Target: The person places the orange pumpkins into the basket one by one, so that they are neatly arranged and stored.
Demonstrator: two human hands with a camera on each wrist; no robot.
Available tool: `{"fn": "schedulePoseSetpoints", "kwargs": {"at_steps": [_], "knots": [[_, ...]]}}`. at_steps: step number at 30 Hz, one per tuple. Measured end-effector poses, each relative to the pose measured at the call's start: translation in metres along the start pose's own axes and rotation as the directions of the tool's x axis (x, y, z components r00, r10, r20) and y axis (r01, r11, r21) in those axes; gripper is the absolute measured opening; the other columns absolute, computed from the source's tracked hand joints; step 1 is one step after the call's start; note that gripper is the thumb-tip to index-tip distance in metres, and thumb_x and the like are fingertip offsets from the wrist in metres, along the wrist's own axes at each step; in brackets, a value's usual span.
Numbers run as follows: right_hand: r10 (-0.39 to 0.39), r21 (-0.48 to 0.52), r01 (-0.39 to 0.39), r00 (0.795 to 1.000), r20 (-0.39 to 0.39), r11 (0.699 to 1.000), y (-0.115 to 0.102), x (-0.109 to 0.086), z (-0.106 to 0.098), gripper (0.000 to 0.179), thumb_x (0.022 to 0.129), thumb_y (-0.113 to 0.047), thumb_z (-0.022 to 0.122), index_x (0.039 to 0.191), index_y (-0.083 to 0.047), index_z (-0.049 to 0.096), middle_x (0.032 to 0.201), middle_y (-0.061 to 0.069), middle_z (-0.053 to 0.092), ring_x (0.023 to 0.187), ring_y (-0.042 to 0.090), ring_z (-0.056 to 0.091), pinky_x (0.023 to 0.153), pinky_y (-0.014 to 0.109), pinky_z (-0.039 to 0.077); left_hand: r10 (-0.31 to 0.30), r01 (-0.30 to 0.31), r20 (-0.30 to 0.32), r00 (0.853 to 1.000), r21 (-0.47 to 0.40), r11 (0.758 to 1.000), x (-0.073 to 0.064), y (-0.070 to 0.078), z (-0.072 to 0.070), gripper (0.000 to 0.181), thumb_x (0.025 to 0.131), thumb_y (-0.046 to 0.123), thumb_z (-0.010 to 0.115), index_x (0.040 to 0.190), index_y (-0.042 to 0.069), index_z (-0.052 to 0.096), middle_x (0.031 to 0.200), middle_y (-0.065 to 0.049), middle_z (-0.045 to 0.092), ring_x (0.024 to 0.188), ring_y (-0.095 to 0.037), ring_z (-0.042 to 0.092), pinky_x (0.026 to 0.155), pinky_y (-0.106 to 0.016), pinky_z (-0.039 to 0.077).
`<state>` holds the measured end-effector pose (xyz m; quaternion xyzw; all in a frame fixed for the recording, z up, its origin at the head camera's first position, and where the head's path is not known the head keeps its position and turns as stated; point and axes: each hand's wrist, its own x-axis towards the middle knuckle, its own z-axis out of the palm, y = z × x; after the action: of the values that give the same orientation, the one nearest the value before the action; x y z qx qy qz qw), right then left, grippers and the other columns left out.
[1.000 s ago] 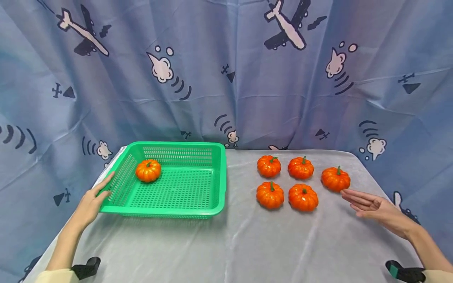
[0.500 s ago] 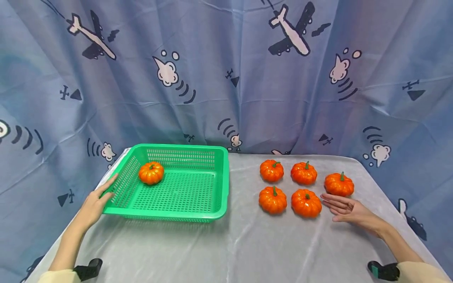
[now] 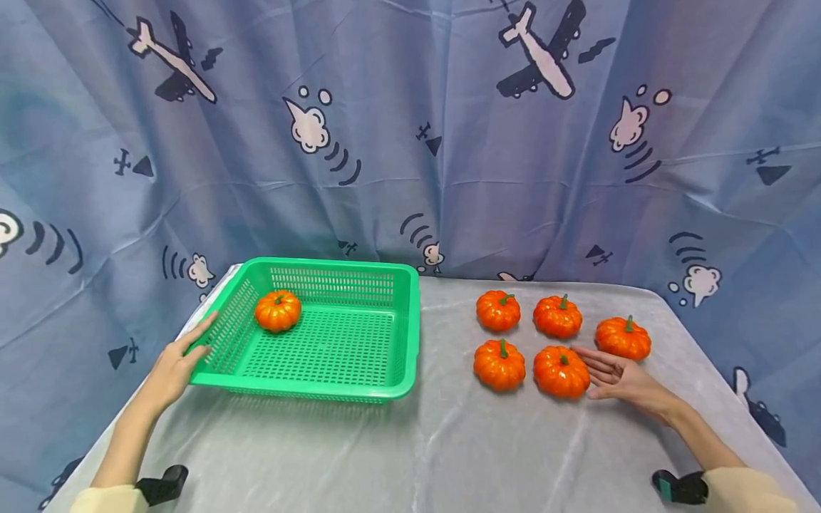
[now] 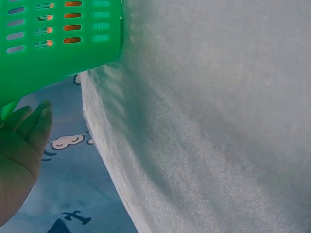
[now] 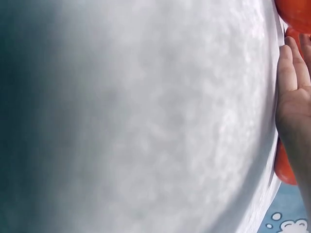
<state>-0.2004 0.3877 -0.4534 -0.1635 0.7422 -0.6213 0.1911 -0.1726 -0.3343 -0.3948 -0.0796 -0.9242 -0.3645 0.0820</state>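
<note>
My left hand (image 3: 172,367) lies along the left rim of a green perforated basket (image 3: 308,390), its fingers fairly straight. In the left wrist view, the fingers of the left hand (image 4: 22,145) show beside the basket wall (image 4: 58,58). One orange pumpkin (image 3: 278,311) sits inside, toward the back left. My right hand (image 3: 625,383) has its fingers extended, tips at the right side of the front pumpkin (image 3: 561,372); contact is hard to judge. Just behind that hand is another pumpkin (image 3: 623,338). The right wrist view shows the right hand (image 5: 294,97) only at its edge.
Left of the front pumpkin stands another pumpkin (image 3: 499,365), with two more behind, a left pumpkin (image 3: 498,311) and a right pumpkin (image 3: 557,317). All rest on a white-covered table (image 3: 474,449). A blue printed curtain (image 3: 385,128) hangs behind the table.
My right hand has moved left, from beside the rightmost pumpkin to the front pumpkin's right side. The left hand stays at the basket. The whole view has shifted slightly.
</note>
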Motion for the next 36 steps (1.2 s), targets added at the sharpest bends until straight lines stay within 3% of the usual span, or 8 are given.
{"fn": "schedulePoseSetpoints", "kwargs": {"at_steps": [6, 11, 14, 15, 18, 22, 32, 36], "knots": [[0.075, -0.123, -0.084, 0.994, -0.078, 0.989, -0.005, 0.007, 0.007, 0.078, 0.084, -0.004, 0.069, 0.147, 0.009, 0.024, 0.122, -0.033, 0.048, 0.11, -0.016, 0.046, 0.089, 0.009, 0.042, -0.005, 0.005, -0.007, 1.0, -0.007, 1.0, 0.0, 0.001, -0.001, 0.053, 0.099, 0.014, 0.039, 0.151, 0.008, 0.028, 0.145, -0.034, 0.031, 0.127, -0.061, 0.027, 0.094, -0.075, 0.025], [0.055, -0.13, -0.062, 0.997, -0.061, 0.99, -0.007, 0.013, 0.013, 0.079, 0.084, -0.002, 0.069, 0.148, 0.007, 0.023, 0.125, -0.03, 0.046, 0.112, -0.014, 0.047, 0.09, 0.011, 0.043, -0.004, 0.004, -0.008, 1.0, -0.007, 1.0, 0.0, 0.0, -0.001, 0.053, 0.099, 0.013, 0.039, 0.151, 0.008, 0.028, 0.144, -0.035, 0.032, 0.126, -0.061, 0.027, 0.094, -0.074, 0.025], [0.033, -0.161, -0.041, 0.998, -0.053, 0.986, -0.009, 0.015, 0.017, 0.081, 0.083, -0.002, 0.069, 0.15, 0.001, 0.024, 0.137, -0.02, 0.042, 0.114, -0.014, 0.045, 0.091, 0.014, 0.044, -0.008, 0.008, -0.006, 1.0, -0.007, 1.0, 0.0, 0.0, -0.001, 0.054, 0.099, 0.013, 0.04, 0.151, 0.008, 0.028, 0.144, -0.035, 0.032, 0.126, -0.061, 0.027, 0.095, -0.074, 0.026], [0.027, -0.184, -0.037, 0.998, -0.056, 0.982, -0.01, 0.015, 0.019, 0.082, 0.083, -0.002, 0.07, 0.15, -0.001, 0.024, 0.142, -0.013, 0.04, 0.114, -0.014, 0.043, 0.093, 0.017, 0.044, -0.01, 0.01, -0.006, 1.0, -0.007, 1.0, 0.0, 0.001, -0.001, 0.054, 0.099, 0.013, 0.04, 0.151, 0.008, 0.028, 0.144, -0.035, 0.032, 0.126, -0.061, 0.027, 0.094, -0.074, 0.026], [0.016, -0.238, -0.03, 0.998, -0.063, 0.971, -0.012, 0.018, 0.023, 0.085, 0.081, -0.006, 0.073, 0.151, -0.007, 0.025, 0.153, 0.01, 0.028, 0.116, -0.013, 0.037, 0.105, 0.043, 0.039, -0.014, 0.014, -0.003, 1.0, -0.006, 1.0, 0.0, 0.001, 0.0, 0.054, 0.099, 0.014, 0.04, 0.151, 0.009, 0.027, 0.144, -0.035, 0.032, 0.127, -0.061, 0.027, 0.094, -0.074, 0.026], [0.015, -0.28, -0.036, 0.997, -0.078, 0.959, -0.011, 0.022, 0.028, 0.088, 0.078, -0.009, 0.076, 0.151, -0.01, 0.028, 0.152, 0.024, 0.022, 0.114, -0.011, 0.035, 0.1, 0.073, 0.021, -0.018, 0.018, -0.001, 1.0, -0.002, 1.0, 0.0, 0.001, 0.0, 0.054, 0.099, 0.014, 0.04, 0.152, 0.009, 0.027, 0.145, -0.035, 0.031, 0.127, -0.061, 0.027, 0.093, -0.075, 0.026], [0.041, -0.3, -0.086, 0.987, -0.153, 0.95, -0.004, 0.023, 0.03, 0.083, 0.078, -0.013, 0.078, 0.147, -0.007, 0.033, 0.145, 0.021, 0.036, 0.109, -0.002, 0.043, 0.101, 0.068, 0.029, -0.033, 0.033, 0.001, 0.999, 0.017, 0.999, 0.001, 0.001, 0.0, 0.054, 0.099, 0.014, 0.04, 0.152, 0.01, 0.027, 0.145, -0.034, 0.031, 0.127, -0.061, 0.027, 0.094, -0.075, 0.026], [0.039, -0.322, -0.097, 0.982, -0.183, 0.942, -0.005, 0.02, 0.027, 0.08, 0.079, -0.014, 0.076, 0.147, -0.004, 0.033, 0.143, 0.023, 0.039, 0.113, 0.008, 0.046, 0.1, 0.065, 0.033, -0.034, 0.034, 0.005, 0.999, 0.02, 0.999, 0.0, 0.001, 0.001, 0.054, 0.099, 0.015, 0.04, 0.152, 0.011, 0.027, 0.145, -0.034, 0.031, 0.126, -0.061, 0.027, 0.094, -0.075, 0.026]]}}
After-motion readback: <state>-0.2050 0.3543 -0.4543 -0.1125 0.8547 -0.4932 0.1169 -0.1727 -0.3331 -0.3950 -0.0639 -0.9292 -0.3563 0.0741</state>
